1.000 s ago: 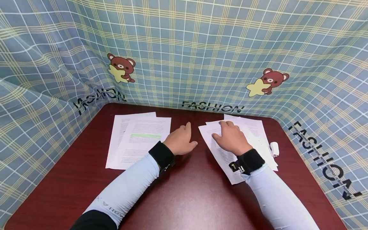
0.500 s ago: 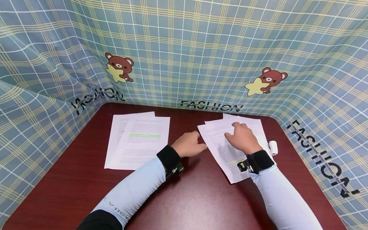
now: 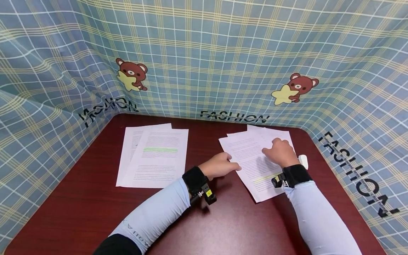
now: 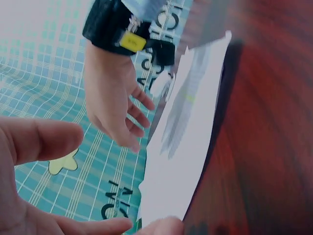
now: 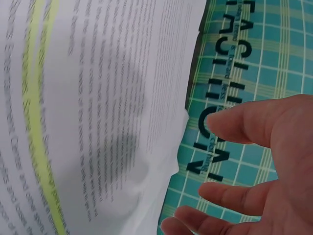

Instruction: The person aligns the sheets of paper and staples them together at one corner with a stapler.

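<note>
In the head view, my left hand (image 3: pixel 219 165) is at the left edge of the top printed sheet (image 3: pixel 243 156) of the right paper pile, its fingertips overlapping that edge. Its thumb and fingers (image 4: pixel 46 139) are spread apart in the left wrist view. My right hand (image 3: pixel 281 153) hovers over the right part of the same pile, fingers loosely bent and spread, with nothing held between them in the right wrist view. A yellow highlighted line (image 5: pixel 36 122) runs across the top sheet. Beneath it, other sheets (image 3: pixel 280 134) stick out at the back and right, fanned unevenly.
At the left of the dark red table (image 3: pixel 79 198) lie two overlapping printed sheets (image 3: pixel 159 170), the upper with a green highlighted line. A small white object (image 3: pixel 303 162) sits right of the right pile. Checked cloth (image 3: pixel 204 71) surrounds the table's back and sides.
My left hand has moved right and nearer, from beside the left sheets to the right pile's edge. The right hand has slid right across the pile, uncovering the top sheet's highlighted line.
</note>
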A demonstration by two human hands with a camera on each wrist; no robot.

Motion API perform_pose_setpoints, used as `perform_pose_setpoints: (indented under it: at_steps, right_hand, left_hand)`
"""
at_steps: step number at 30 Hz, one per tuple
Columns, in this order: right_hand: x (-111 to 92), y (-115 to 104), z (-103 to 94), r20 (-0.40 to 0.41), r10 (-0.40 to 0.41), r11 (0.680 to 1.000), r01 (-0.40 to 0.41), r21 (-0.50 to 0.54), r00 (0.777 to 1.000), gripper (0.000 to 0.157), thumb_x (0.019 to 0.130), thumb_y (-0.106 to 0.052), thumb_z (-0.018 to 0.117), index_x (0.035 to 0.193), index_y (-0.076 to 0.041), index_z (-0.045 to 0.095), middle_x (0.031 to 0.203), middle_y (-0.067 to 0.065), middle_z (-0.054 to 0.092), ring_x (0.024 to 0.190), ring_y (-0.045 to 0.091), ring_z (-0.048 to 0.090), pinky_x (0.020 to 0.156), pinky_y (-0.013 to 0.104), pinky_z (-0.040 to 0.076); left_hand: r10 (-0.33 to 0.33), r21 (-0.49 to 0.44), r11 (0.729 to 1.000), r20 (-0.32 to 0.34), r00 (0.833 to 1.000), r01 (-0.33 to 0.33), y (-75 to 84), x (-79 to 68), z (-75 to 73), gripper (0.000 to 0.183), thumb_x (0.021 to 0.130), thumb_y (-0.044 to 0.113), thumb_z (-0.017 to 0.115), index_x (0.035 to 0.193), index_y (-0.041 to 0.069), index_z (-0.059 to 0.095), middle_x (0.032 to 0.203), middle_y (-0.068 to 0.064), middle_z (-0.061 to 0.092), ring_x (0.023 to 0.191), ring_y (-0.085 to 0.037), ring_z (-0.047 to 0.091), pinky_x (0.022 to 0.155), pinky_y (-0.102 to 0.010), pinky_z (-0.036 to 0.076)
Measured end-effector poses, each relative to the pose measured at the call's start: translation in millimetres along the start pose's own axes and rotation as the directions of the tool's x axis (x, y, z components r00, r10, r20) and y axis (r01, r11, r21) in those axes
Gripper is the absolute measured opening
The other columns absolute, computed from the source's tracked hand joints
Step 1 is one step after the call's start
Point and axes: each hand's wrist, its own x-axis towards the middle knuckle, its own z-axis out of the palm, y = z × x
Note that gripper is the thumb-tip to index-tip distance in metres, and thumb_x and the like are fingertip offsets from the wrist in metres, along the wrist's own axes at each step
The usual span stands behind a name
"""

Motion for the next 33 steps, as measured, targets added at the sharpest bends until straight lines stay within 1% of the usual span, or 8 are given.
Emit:
perform_pose_setpoints:
  at_steps: [2,4,7,11,15,20,29,33]
  right_hand:
    - [2,5,1.0,0.008,0.018,1.0,-0.018,-0.004,1.0,0.07,0.095,-0.038,0.065,0.136,0.017,0.051,0.129,0.04,0.056,0.118,0.053,0.054,0.097,0.066,0.047]
    - [4,9,1.6,0.018,0.034,0.999,-0.034,-0.006,0.999,0.07,0.093,-0.04,0.068,0.132,0.017,0.054,0.124,0.039,0.059,0.111,0.05,0.058,0.09,0.063,0.051]
    - [6,14,2.9,0.034,0.058,0.998,-0.058,-0.006,0.998,0.067,0.091,-0.042,0.072,0.124,0.016,0.06,0.113,0.034,0.065,0.094,0.042,0.062,0.076,0.053,0.053]
    - [7,18,5.2,0.052,0.079,0.997,-0.079,-0.008,0.996,0.061,0.087,-0.043,0.077,0.111,0.012,0.068,0.097,0.026,0.069,0.078,0.032,0.058,0.064,0.043,0.047]
    - [8,23,8.9,0.057,0.088,0.996,-0.087,-0.01,0.995,0.062,0.083,-0.046,0.08,0.108,0.01,0.071,0.091,0.023,0.07,0.075,0.03,0.058,0.062,0.041,0.046]
    - [8,27,13.1,0.049,0.077,0.997,-0.077,-0.012,0.996,0.066,0.079,-0.047,0.084,0.108,0.011,0.071,0.095,0.025,0.071,0.077,0.031,0.06,0.061,0.041,0.047]
    - [8,27,15.8,0.054,0.089,0.996,-0.088,-0.015,0.995,0.069,0.078,-0.05,0.084,0.109,0.01,0.07,0.097,0.025,0.072,0.078,0.032,0.06,0.063,0.041,0.047]
    - [7,27,15.7,0.063,0.096,0.995,-0.095,-0.022,0.993,0.068,0.079,-0.05,0.084,0.109,0.009,0.07,0.097,0.024,0.072,0.079,0.031,0.06,0.064,0.041,0.047]
  left_hand:
    - [0.002,-0.008,1.0,0.007,1.0,-0.002,0.7,-0.1,4.3,0.072,0.093,0.034,0.07,0.149,-0.004,0.045,0.124,-0.011,0.062,0.081,-0.017,0.055,0.073,-0.031,0.046]
    - [-0.003,-0.028,1.0,0.016,1.0,0.004,1.0,-0.1,8.1,0.074,0.092,0.035,0.071,0.149,-0.005,0.045,0.134,-0.014,0.06,0.1,-0.022,0.062,0.083,-0.035,0.049]
    - [-0.019,-0.084,0.996,0.039,0.999,0.023,1.6,-0.4,12.4,0.075,0.091,0.034,0.072,0.149,-0.004,0.045,0.119,-0.01,0.061,0.106,-0.031,0.064,0.085,-0.039,0.05]
    - [-0.042,-0.122,0.991,0.052,0.998,0.048,3.9,-1.0,18.1,0.076,0.088,0.034,0.073,0.149,-0.002,0.045,0.091,0.0,0.054,0.082,-0.022,0.058,0.068,-0.032,0.043]
    - [-0.067,-0.161,0.984,0.063,0.996,0.077,7.5,-2.3,23.1,0.071,0.086,0.034,0.075,0.144,0.0,0.05,0.093,0.001,0.053,0.087,-0.023,0.061,0.07,-0.032,0.046]
    - [-0.074,-0.215,0.973,0.075,0.994,0.088,9.1,-2.4,29.1,0.061,0.086,0.031,0.076,0.133,-0.001,0.054,0.112,-0.006,0.057,0.113,-0.039,0.064,0.098,-0.046,0.053]
    - [-0.108,-0.147,0.982,0.062,0.992,0.116,9.2,-1.3,31.8,0.059,0.084,0.038,0.075,0.132,0.008,0.056,0.101,-0.002,0.057,0.09,-0.028,0.063,0.064,-0.034,0.038]
    - [-0.095,-0.148,0.984,0.048,0.994,0.101,10.2,-1.3,33.0,0.06,0.085,0.037,0.075,0.135,0.008,0.056,0.107,-0.002,0.058,0.087,-0.026,0.06,0.062,-0.032,0.036]
